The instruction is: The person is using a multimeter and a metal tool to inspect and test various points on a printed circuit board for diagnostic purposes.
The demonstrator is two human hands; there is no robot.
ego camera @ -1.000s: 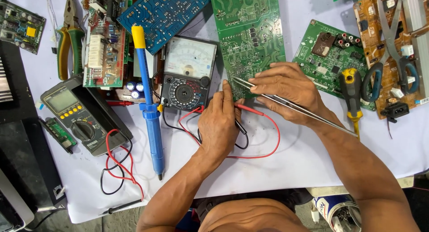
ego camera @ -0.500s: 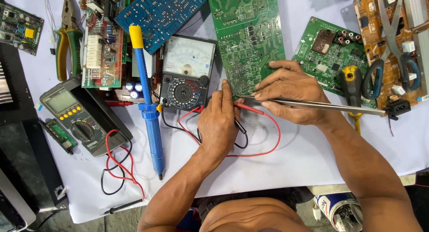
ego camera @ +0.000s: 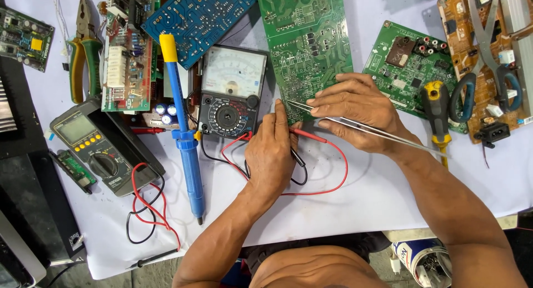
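Your right hand (ego camera: 361, 113) pinches metal tweezers (ego camera: 366, 127), long axis running lower right to upper left, tips on the green circuit board (ego camera: 308, 44); left hand (ego camera: 272, 152) fingers grasp probe leads (ego camera: 308, 135).

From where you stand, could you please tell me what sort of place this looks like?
Probably an electronics repair bench: an analog multimeter with red and black test leads, bare green circuit boards, a blue desoldering pump, and tweezers in the right hand.

right hand (ego camera: 361, 113) moved tweezers (ego camera: 355, 124) tip onto green board (ego camera: 308, 44)
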